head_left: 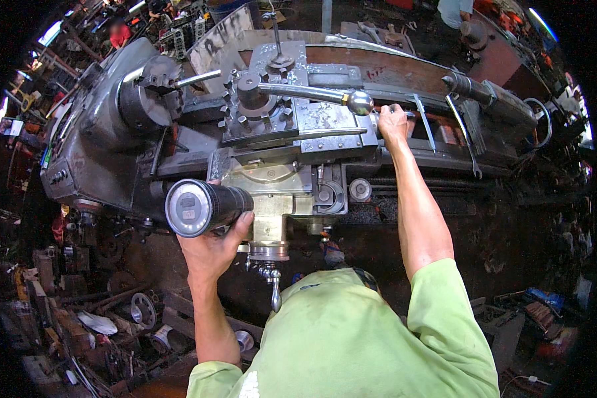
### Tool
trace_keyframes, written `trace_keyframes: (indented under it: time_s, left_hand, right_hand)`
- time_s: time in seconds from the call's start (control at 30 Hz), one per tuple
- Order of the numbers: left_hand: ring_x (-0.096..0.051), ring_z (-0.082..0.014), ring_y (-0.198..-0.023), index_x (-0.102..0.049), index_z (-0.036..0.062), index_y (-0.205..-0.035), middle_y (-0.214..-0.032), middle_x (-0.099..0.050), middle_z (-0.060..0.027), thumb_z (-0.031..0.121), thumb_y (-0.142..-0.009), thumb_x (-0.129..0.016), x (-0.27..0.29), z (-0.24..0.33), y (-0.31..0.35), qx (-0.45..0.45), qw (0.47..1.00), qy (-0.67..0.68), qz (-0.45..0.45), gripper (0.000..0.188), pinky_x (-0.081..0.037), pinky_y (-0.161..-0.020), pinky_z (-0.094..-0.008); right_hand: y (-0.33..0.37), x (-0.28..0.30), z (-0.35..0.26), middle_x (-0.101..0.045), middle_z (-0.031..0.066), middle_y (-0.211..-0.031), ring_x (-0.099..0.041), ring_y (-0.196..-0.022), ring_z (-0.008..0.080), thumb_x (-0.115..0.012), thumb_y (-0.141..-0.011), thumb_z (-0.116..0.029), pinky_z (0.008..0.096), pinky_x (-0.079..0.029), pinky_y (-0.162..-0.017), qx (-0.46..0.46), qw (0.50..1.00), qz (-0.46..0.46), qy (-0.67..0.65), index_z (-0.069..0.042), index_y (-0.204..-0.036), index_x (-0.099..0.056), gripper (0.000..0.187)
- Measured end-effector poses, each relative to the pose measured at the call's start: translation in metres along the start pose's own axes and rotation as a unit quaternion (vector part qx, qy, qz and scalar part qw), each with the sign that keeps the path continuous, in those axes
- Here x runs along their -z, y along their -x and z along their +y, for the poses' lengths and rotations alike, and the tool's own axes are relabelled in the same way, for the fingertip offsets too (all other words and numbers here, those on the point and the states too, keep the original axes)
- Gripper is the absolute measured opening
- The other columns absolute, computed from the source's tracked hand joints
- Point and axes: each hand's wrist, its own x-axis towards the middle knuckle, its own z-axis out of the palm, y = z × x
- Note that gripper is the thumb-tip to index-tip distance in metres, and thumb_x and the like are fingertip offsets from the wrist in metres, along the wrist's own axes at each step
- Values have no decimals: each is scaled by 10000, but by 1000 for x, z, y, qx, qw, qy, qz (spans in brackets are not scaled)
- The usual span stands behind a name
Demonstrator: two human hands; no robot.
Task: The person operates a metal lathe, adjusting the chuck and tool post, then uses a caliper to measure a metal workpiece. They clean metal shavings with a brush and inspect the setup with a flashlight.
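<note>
My left hand (213, 249) is wrapped round a thick black cylinder (229, 202) with a silver-rimmed round end turned up. It is held above the front of a metal lathe. My right hand (394, 123) is closed at the right end of the lathe's top slide (331, 119), apparently round its crank handle, mostly hidden by the fingers. Just left of that hand is the ball-ended clamping lever (312, 93) of the tool post (251, 93). To the left, the chuck (154, 93) has a metal rod (199, 78) sticking out of it.
A tailstock (494, 99) stands at the right, with a wrench (467, 139) and a flat metal strip (426, 123) lying before it. A cross-slide crank (272, 285) juts toward my body. Scrap parts and a handwheel (143, 310) fill the lower left. A person in red (119, 34) is far off.
</note>
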Motion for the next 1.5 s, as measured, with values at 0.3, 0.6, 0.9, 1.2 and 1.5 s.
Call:
trace_keyframes:
  time_s: [0.3, 0.6, 0.9, 1.2, 1.5]
  left_hand:
    - [-618, -217, -1083, -529, -9, -1279, -1235, -601, -125, 34, -746, -842, 1, 8, 0, 14, 1000, 3, -5, 619, -509, -971, -374]
    - [-647, -227, -1003, -608, -5, -1217, -1134, -643, -123, 185, -720, -898, -6, 4, -9, -25, 999, 1, 34, 606, -535, -882, -358]
    - [-639, -229, -1005, -603, -2, -1221, -1143, -638, -123, 193, -723, -897, -7, 3, -9, -10, 999, 21, 31, 610, -524, -899, -362]
    - [-643, -265, -1019, -596, 9, -1216, -1162, -636, -137, 195, -702, -892, -4, 3, -1, -15, 1000, -17, 1, 622, -521, -905, -384]
    - [-624, -307, -1145, -563, 30, -1255, -1220, -633, -160, 119, -648, -870, 4, 9, 31, -92, 993, -66, -41, 685, -478, -1021, -408]
  right_hand:
    - [0, 1, 0, -674, 284, -1087, -625, -1071, 469, -500, -895, -385, 495, -467, -937, 20, 999, 2, 25, -33, -1082, -667, 432]
    - [2, 1, -2, -708, 247, -1022, -648, -1029, 392, -544, -871, -362, 431, -452, -947, -1, 1000, 11, 9, -38, -1055, -714, 411]
    - [0, 2, -1, -681, 282, -1082, -631, -1074, 461, -523, -874, -380, 480, -478, -937, 4, 1000, -1, 24, -31, -1081, -682, 436]
    - [-1, 0, -1, -694, 257, -1065, -647, -1053, 431, -547, -872, -388, 468, -479, -930, -1, 1000, 5, 28, -54, -1090, -694, 425]
    - [0, 1, -1, -689, 253, -1089, -634, -1081, 436, -535, -905, -415, 474, -472, -938, -3, 999, 8, 36, -65, -1109, -689, 434]
